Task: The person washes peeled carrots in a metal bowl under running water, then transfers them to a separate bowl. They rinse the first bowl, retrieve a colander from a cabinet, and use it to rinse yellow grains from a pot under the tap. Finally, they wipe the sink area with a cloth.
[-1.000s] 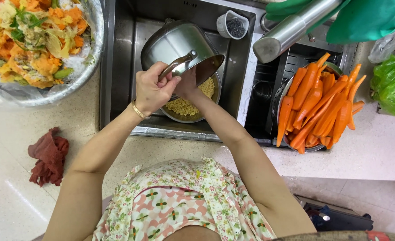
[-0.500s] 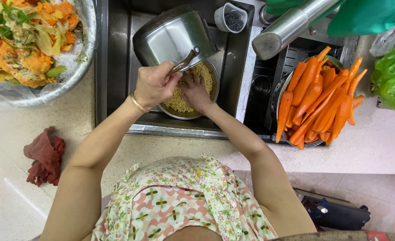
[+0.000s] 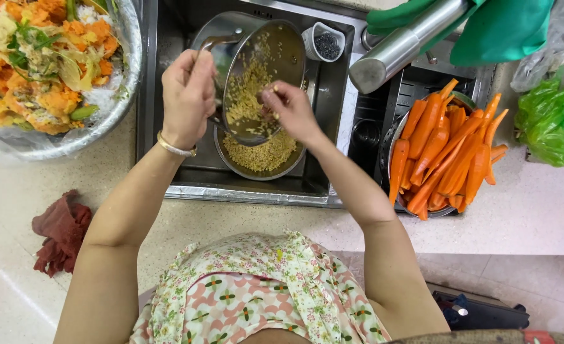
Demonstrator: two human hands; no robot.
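Head view, looking straight down over the steel sink [image 3: 167, 165], and we go left to right from there. Far left of the sink sits a big foil-lined basin [image 3: 126, 89] heaped with orange and green vegetable scraps. Below that, on the pale counter to the sink's lower left, lies a crumpled dark red cloth [image 3: 59, 230].

Now into the sink itself. The left hand [image 3: 188, 95] is clenched round the long handle of a steel saucepan [image 3: 275, 44], tipping it steeply on its side over the basin of the sink. Yellow split lentils [image 3: 247, 95] cling to the pan's tilted inner wall. The right hand [image 3: 289, 109] is inside the pan's mouth, fingers curled loosely against the grains and grasping nothing solid. It looks to be scraping them downward.

Directly under the pan, in the sink, a round steel bowl [image 3: 228, 156] already holds a good layer of lentils [image 3: 260, 156]. So, judging by that, most of the transfer looks done. A fair streak remains stuck in the pan to be cleared.

At the sink's back edge stands a small cup [image 3: 325, 43] of dark seeds. Right of the sink, a steel tap [image 3: 409, 44] juts in beneath green gloves [image 3: 498, 28]. Further right is a bowl of peeled carrots [image 3: 444, 150], then a green plastic bag [image 3: 553, 118].
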